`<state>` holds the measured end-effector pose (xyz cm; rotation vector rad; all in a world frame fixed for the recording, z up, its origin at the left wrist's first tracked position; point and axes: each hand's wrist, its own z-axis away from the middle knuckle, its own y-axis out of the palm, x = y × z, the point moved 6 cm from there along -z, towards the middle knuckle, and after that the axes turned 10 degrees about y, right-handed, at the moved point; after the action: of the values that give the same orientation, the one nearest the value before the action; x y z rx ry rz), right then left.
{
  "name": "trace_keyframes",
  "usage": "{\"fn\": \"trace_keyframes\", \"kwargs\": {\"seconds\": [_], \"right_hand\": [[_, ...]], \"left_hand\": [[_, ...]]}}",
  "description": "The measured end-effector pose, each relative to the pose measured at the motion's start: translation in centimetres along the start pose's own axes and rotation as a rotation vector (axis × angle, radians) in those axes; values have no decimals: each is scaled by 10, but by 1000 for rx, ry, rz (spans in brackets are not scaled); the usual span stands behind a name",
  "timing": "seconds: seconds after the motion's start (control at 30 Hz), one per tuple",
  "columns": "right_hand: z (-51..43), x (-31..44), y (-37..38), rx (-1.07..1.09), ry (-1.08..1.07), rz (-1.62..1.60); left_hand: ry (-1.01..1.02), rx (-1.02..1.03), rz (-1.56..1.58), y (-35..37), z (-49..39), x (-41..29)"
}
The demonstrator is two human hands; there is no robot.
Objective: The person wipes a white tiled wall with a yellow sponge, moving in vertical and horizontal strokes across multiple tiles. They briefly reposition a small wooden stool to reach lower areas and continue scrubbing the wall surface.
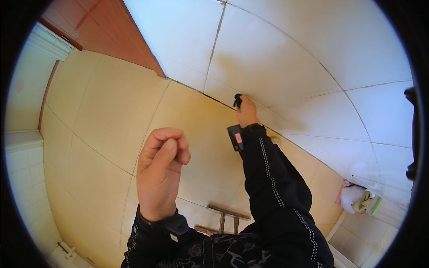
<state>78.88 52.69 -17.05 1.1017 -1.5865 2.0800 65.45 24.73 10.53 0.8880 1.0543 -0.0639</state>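
Note:
My left hand (162, 171) is raised over the tiled floor, palm side towards me. Its fingers are curled in to the thumb, and nothing shows between them. Farther out, my right hand (247, 110) grips a small black object (237, 99), mostly hidden by the hand, so its kind is unclear. This hand is close to the foot of the white tiled wall (268, 70), where the wall meets the beige tiled floor (191, 110). Black boxy devices sit at both wrists, a right one (236, 138) and a left one (178, 226).
A reddish-brown wooden door (110, 30) stands at the upper left, beside the wall. Near my body is a wooden frame (228, 214), perhaps a low stool, partly hidden by my clothing. Crumpled cloths or bags (356, 198) lie in the right corner, against a low tiled ledge (358, 231).

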Motion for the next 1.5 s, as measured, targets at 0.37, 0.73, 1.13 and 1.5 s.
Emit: {"fn": "trace_keyframes", "kwargs": {"seconds": [0.37, 0.73, 1.13, 1.5], "right_hand": [[-44, 57, 143, 161, -32, 165], [-34, -88, 126, 201, 83, 146], [49, -236, -79, -247, 292, 371], [45, -64, -77, -313, 93, 4]], "left_hand": [[8, -45, -15, -21, -5, -6], [-29, -113, -79, -22, -15, 15], [-62, 70, -100, 43, 2, 42], [-71, 203, -103, 88, 8, 64]]}}
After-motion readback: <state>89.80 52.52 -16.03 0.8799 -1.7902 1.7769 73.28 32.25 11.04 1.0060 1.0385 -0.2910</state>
